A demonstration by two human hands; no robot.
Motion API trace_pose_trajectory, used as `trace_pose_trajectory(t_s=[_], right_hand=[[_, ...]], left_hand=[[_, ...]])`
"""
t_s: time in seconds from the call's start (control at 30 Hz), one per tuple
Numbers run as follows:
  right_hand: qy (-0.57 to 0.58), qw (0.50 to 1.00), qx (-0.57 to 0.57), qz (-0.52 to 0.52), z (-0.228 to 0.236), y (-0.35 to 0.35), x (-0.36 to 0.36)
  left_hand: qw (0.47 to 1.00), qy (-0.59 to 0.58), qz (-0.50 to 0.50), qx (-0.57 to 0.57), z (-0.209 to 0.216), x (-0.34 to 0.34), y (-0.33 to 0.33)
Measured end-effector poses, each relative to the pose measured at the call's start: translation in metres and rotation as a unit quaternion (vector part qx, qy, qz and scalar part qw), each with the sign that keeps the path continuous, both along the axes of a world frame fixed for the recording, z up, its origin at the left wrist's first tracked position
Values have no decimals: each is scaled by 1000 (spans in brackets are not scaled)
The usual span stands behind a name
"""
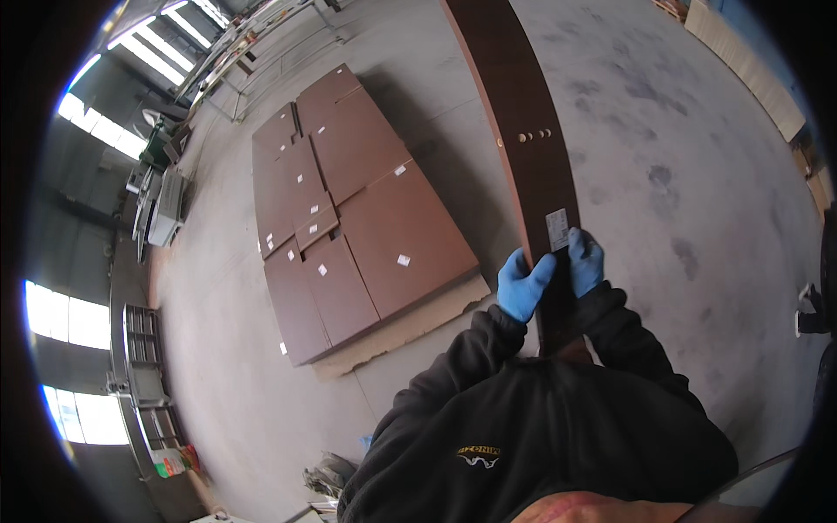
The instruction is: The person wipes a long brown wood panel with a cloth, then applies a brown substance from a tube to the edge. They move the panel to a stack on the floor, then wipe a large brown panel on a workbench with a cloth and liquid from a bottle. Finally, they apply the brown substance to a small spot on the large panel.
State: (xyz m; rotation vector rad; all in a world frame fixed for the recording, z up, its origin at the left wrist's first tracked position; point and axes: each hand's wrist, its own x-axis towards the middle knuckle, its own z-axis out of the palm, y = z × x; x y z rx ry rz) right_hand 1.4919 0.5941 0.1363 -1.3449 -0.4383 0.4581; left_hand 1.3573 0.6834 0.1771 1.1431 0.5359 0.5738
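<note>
A long, narrow dark brown board (514,87) stretches away from my chest toward the upper edge of the head view. It has a row of small round holes and a white label (556,229) on its face. My left hand (523,286), in a blue glove, grips the board's left edge with the thumb on its face. On the opposite edge my right hand (585,260), also blue-gloved, is closed around the board just beside the label. The near end of the board lies against or close to my dark jacket.
A low stack of brown panels (397,248) with white labels lies on cardboard (410,333) on the concrete floor, left of me. Machines (166,209) and a rack (144,353) stand along the left wall. A long workbench (235,61) is at the far left. Pale panels (741,65) line the far right.
</note>
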Motion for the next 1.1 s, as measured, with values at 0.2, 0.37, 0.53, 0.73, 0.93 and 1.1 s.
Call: trace_pose_trajectory(t_s=[0.2,0.37,0.53,0.73,0.93,1.1], right_hand=[[-159,975,-147,-57,-6,44,188],[-253,930,-266,-4,25,101,364],[-284,890,-346,80,61,213,520],[-399,825,-379,132,43,379,621],[-451,843,-276,105,62,568,750],[-495,863,-94,-27,114,673,834]], left_hand=[[989,-140,-44,-24,26,202,159],[970,-200,-102,-97,62,350,287],[966,-174,-14,-191,58,445,387],[950,-137,153,-235,1,514,516],[931,-169,126,-299,-27,609,696],[902,-167,154,-366,-45,686,843]])
